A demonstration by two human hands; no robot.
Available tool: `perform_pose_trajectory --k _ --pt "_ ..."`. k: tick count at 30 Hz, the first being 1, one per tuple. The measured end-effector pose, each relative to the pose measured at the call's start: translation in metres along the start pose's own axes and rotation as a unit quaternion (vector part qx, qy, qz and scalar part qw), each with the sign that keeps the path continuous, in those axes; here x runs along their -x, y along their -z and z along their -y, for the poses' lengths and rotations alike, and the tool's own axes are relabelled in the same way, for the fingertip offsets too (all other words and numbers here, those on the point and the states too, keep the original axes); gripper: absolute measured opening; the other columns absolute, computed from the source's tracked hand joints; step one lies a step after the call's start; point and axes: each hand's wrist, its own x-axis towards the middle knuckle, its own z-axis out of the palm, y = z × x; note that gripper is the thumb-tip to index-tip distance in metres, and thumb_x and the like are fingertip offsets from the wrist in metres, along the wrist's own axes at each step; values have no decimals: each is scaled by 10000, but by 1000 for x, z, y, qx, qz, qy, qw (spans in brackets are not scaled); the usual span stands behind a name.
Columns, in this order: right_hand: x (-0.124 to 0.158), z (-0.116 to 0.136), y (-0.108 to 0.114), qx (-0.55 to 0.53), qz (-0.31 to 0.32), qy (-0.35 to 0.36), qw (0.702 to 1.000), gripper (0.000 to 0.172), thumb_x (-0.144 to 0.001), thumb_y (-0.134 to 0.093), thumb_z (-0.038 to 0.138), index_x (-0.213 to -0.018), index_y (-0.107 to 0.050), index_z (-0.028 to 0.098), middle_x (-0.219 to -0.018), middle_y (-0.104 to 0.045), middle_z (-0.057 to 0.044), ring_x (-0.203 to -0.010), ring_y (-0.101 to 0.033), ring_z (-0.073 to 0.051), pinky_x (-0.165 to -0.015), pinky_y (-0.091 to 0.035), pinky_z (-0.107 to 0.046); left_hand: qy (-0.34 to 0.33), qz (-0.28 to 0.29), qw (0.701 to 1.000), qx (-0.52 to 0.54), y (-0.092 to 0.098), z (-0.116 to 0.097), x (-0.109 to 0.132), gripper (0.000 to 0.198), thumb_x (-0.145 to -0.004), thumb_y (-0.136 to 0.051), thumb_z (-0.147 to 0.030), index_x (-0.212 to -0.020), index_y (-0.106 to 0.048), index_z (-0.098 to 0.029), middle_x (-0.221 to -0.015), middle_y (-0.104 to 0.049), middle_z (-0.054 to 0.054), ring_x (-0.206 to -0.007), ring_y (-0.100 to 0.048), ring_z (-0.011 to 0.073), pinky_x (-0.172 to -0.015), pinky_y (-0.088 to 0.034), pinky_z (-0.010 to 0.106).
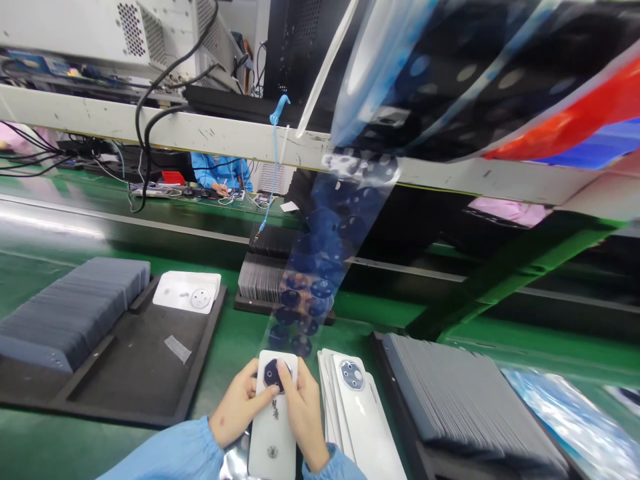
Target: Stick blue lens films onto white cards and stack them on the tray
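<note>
film strip [320, 267] overhead, cover stack [350, 400] beside, trays [150, 360] flanking

I see the left hand [239, 408] and right hand [304, 412] clasping the white back cover [273, 430] from either side, thumbs on the dark lens disc [274, 373] at its top. Just right of the cover lies a stack of white covers [357, 417]. A clear film strip [320, 267] rises beyond it, and a black tray [150, 377] sits to its left.
</note>
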Motion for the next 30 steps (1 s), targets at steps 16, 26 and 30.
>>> perform_pose_trajectory --k 16,26,30 --pt "18 -12 13 -180 141 -30 973 482 -770 -660 500 -1083 -509 166 -1045 -623 -105 -864 -644 -195 -784 -542 -313 -35 -30 995 -84 11 -9 -2 504 -795 -519 -585 -982 -515 -117 -845 -651 66 -723 -610 108 -631 -483 177" --pt "4 -32 150 251 -240 23 937 823 -676 -429 704 -1209 -579 96 -1165 -557 -204 -1121 -507 -391 -969 -407 -557 -75 -203 789 -575 103 -103 3 578 -814 -455 -528 -1294 -434 -208 -1327 -517 106 -1221 -509 276 -1050 -400 417" --pt "27 -15 122 287 -258 128 914 757 -740 -486 625 -1260 -540 78 -1270 -451 -230 -1195 -406 -428 -991 -322 -622 -105 -233 691 -676 166 -106 -34 727 -719 -585 -384 -1344 -383 -72 -1501 -218 199 -1392 -266 326 -1161 -241 446"
